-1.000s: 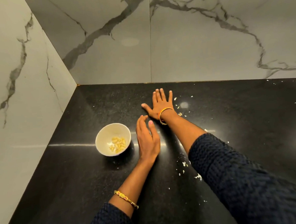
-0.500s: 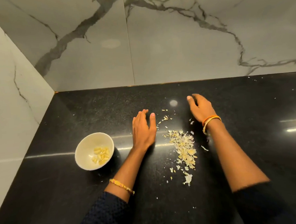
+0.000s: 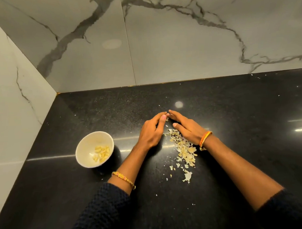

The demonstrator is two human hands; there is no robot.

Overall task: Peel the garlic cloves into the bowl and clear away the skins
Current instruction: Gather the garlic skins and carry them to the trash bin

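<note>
On black speckled stone counter (image 3: 234, 110), peeling looks done: peeled yellow garlic cloves (image 3: 101, 153) sit in small white ceramic bowl (image 3: 85, 147). I read clearing step. Left hand (image 3: 152, 131) and right hand (image 3: 186, 128), fingers relaxed, straight, gripping nothing, fingertips meeting, corral pale papery garlic skins (image 3: 184, 151). Next, my guess: rake pile tighter, scoop up.

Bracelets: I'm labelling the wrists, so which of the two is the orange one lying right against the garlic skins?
The orange bracelet on the right hand wrist, touching the garlic skins. The gold bracelet sits on the left forearm, clear of the pile.
</note>
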